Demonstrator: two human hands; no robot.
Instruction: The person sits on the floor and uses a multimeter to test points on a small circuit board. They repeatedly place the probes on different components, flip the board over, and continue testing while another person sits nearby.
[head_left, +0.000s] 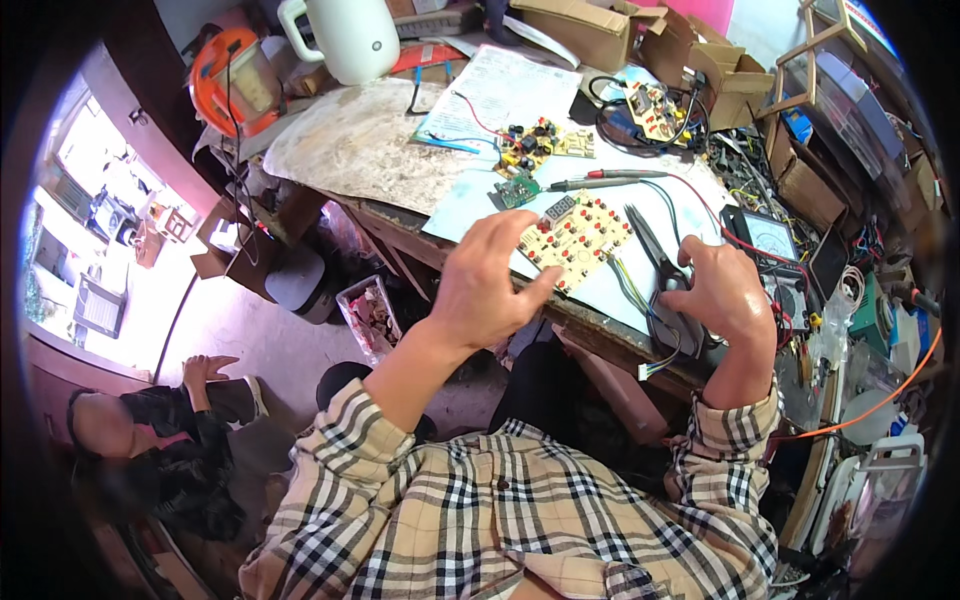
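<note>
My left hand (483,280) pinches the left side of a pale yellow circuit board (585,235), its thumb by the near edge and its fingers at the far corner. The board carries red parts and a small digit display (560,207). A bundle of coloured wires (628,283) runs from its right side to a white plug (645,371) over the table's front edge. My right hand (728,292) is curled at dark-handled scissors (650,237), thumb and forefinger against them. Their blades point away, beside the board; my palm hides part of the handles.
Behind the board lie a small green board (515,192), another populated circuit board (530,145) and two meter probes (600,180). A meter (760,238) stands at the right, near cluttered wires. A white kettle (352,40) stands far left. Another person (160,440) sits at lower left.
</note>
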